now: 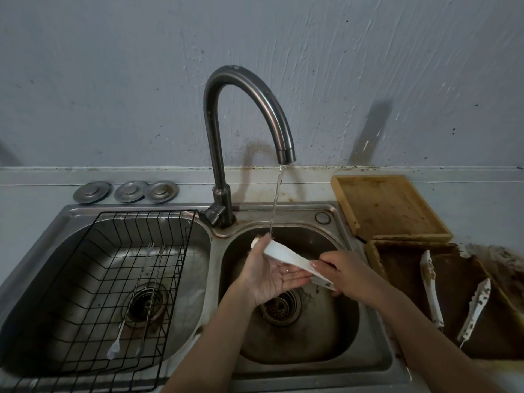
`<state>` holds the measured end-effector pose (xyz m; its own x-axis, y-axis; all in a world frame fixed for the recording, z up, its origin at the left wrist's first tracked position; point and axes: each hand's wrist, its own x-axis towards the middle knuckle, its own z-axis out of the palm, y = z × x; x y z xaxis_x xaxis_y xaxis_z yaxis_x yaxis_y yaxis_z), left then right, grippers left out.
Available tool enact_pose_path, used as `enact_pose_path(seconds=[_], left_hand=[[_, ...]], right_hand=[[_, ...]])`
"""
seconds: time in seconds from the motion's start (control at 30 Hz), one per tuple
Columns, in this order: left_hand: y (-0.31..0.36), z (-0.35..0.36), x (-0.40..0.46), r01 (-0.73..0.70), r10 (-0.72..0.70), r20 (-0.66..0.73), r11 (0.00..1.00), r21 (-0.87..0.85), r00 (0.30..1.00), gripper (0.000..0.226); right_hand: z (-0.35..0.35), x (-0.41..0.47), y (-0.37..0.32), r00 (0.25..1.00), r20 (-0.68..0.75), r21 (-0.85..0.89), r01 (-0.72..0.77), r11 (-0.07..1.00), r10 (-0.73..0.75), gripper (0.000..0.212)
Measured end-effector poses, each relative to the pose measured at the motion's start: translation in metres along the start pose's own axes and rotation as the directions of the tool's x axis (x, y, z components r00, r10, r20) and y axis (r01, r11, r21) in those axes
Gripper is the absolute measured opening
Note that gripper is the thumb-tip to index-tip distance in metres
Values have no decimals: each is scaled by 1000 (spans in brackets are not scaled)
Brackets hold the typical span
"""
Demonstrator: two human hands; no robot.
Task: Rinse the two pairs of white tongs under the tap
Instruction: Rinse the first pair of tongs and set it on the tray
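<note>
One pair of white tongs (286,255) lies across the right sink basin (351,333), its far tip under the water stream (276,199) from the curved tap (249,89). My right hand (344,272) grips the near end of these tongs. My left hand (269,272) is palm up beneath them, fingers spread, thumb touching the far tip. A second pair of white tongs (432,287), spotted with brown dirt and spread apart, rests in a dirty wooden tray (397,268) to the right of the sink.
A black wire rack (85,293) holding thin metal skewers sits in the left basin (42,251). Three metal drain plugs (126,191) lie on the ledge behind. A cleaner wooden tray (388,208) stands at the back right against the grey wall.
</note>
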<state>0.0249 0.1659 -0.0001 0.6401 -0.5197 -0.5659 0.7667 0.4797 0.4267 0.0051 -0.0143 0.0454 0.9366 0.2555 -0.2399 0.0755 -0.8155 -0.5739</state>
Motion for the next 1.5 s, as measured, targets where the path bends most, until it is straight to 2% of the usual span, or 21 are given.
enact_pose_path(seconds=[0.1, 0.17, 0.23, 0.33, 0.37, 0.53, 0.6, 0.8, 0.97, 1.07, 1.17, 1.23, 1.4, 1.5], left_hand=[[3, -4, 1, 33, -30, 40, 997, -75, 999, 111], [2, -4, 5, 44, -42, 19, 995, -87, 999, 114], [-2, -2, 6, 39, -39, -5, 999, -30, 999, 104], [-5, 3, 5, 31, -28, -33, 995, 98, 999, 72], [-5, 4, 4, 35, -31, -38, 993, 110, 999, 71], [-2, -4, 5, 70, -71, -17, 996, -58, 997, 113], [-2, -5, 5, 77, -79, -9, 993, -94, 997, 117], [-2, -1, 6, 35, -35, 9, 999, -1, 999, 88], [-4, 0, 0, -5, -1, 59, 994, 107, 998, 30], [0, -6, -2, -51, 52, -50, 998, 31, 997, 30], [7, -11, -1, -241, 200, -290, 964, -114, 936, 30], [12, -15, 1, -352, 296, -401, 933, -72, 867, 26], [15, -14, -2, -526, 546, -429, 832, 177, 719, 14], [20, -13, -8, -567, 583, -396, 806, 171, 710, 13]], right_hand=[[-2, -2, -1, 1000, -17, -6, 7, 1000, -7, 26], [-3, -2, -2, 999, -27, -45, 20, 999, -22, 28], [-2, -2, -2, 1000, -19, -80, 19, 997, -20, 30], [0, -2, 1, 1000, -6, -87, 13, 996, -14, 30], [0, -3, 1, 1000, 0, -94, 15, 996, -15, 28], [4, -2, 5, 999, -11, -101, 46, 994, -47, 29], [5, -1, 6, 998, -14, -104, 57, 993, -58, 29], [5, -1, 8, 996, -59, -101, 57, 993, -64, 31], [3, -1, 9, 996, -75, -62, 48, 997, -52, 30], [3, -2, 10, 993, -111, -33, 37, 999, -41, 33], [5, -1, 10, 988, -151, -18, 41, 999, -43, 36], [9, 0, 7, 986, -147, -20, 71, 997, -73, 36], [17, 2, -3, 985, -67, -93, 154, 984, -160, 28], [17, 1, 1, 974, -139, -70, 169, 983, -177, 29]])
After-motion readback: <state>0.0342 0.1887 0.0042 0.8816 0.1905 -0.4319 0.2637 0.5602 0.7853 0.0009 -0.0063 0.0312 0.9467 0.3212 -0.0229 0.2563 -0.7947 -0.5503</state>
